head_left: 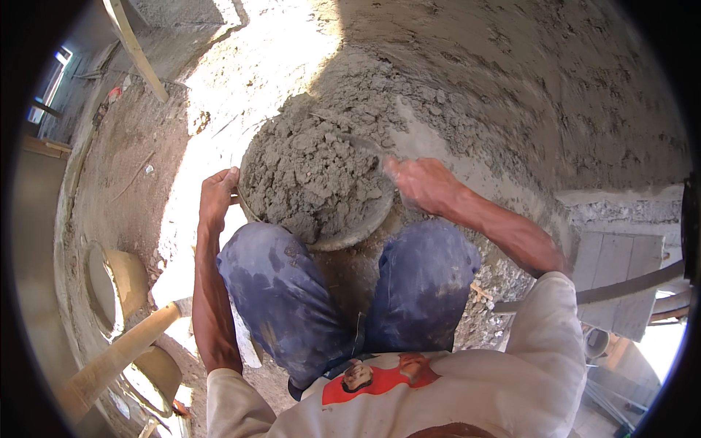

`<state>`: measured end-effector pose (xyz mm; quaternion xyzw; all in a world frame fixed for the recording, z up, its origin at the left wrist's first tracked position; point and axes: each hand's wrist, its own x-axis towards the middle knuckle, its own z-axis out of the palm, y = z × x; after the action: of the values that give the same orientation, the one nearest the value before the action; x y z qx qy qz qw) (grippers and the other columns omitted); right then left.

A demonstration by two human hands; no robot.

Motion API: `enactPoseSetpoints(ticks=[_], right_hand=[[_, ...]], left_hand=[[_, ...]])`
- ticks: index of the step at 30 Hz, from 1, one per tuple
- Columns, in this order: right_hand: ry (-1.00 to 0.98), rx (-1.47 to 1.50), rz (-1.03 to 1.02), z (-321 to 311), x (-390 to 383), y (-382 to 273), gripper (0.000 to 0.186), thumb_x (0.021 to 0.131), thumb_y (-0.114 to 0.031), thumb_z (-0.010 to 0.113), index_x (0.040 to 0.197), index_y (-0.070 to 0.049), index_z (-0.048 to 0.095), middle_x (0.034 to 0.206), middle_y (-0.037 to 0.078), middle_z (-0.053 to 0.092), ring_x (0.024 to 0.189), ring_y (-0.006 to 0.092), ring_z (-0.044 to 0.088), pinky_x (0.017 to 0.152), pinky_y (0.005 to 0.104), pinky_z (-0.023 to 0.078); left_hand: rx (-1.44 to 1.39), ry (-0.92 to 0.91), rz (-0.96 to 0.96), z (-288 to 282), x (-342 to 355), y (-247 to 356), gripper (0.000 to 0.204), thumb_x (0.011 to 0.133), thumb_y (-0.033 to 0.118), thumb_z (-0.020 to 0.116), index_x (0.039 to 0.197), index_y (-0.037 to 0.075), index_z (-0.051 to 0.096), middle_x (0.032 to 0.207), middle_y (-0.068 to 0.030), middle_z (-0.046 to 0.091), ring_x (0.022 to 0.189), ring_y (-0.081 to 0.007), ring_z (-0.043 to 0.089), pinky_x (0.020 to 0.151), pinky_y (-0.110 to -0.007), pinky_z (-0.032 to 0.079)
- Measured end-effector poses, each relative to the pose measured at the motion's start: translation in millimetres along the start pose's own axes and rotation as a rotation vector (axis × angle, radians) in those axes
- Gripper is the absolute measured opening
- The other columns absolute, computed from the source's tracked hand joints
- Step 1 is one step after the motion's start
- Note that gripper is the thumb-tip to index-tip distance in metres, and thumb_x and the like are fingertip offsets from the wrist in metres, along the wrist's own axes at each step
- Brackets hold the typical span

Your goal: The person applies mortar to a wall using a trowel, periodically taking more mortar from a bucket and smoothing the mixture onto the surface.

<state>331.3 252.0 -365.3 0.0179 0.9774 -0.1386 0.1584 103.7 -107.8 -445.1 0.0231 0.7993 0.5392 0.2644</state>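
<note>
A round, shallow basin (363,232) stands in front of my knees, heaped with crumbly grey wet mortar (310,164). My left hand (217,193) grips its left rim, thumb on the upper side. At the right side of the basin is my right hand (423,182), closed and smeared by motion. A thin, curved grey edge shows in the mortar beside its fingers; whether it is a tool blade or part of the rim, I cannot tell. What the right hand holds is hidden.
More loose mortar (431,120) lies behind the basin, against a rough plastered wall (526,80). Two buckets (128,281) and a thick wooden pole (124,350) are at left. A wooden stick (135,51) leans at the far left. Grey boards (617,270) stand at right.
</note>
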Motion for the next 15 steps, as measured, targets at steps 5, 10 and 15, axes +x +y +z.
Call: enactPoseSetpoints(ticks=[5,10,15], right_hand=[[0.017,-0.204,-0.184,-31.2,-3.0,-4.8,0.012,0.101,-0.006,0.048,0.104,0.002,0.057,0.065,0.019,0.061,0.058,0.0386,0.063,0.055,0.0521,0.051],[0.090,-0.242,-0.084,-55.5,-30.2,20.8,0.012,0.099,-0.011,0.055,0.102,0.000,0.057,0.072,0.019,0.066,0.066,0.0425,0.067,0.058,0.0530,0.052],[0.074,0.270,0.258,-59.5,-93.9,43.2,0.043,0.095,-0.024,0.068,0.126,0.003,0.061,0.101,0.025,0.073,0.099,0.0389,0.072,0.086,0.0493,0.056]], left_hand=[[0.131,0.090,0.089,-7.7,-10.7,16.6,0.036,0.101,0.028,0.063,0.116,-0.002,0.077,0.092,-0.0077,0.075,0.081,-0.0140,0.066,0.083,-0.032,0.054],[0.022,0.079,0.160,-16.7,-31.9,70.1,0.034,0.102,0.031,0.066,0.116,0.001,0.076,0.092,-0.0049,0.072,0.082,-0.0124,0.065,0.079,-0.030,0.054],[-0.109,-0.229,0.016,-1.0,-75.2,164.2,0.037,0.108,0.037,0.059,0.111,0.004,0.073,0.067,0.0046,0.056,0.054,-0.0072,0.054,0.053,-0.025,0.047]])
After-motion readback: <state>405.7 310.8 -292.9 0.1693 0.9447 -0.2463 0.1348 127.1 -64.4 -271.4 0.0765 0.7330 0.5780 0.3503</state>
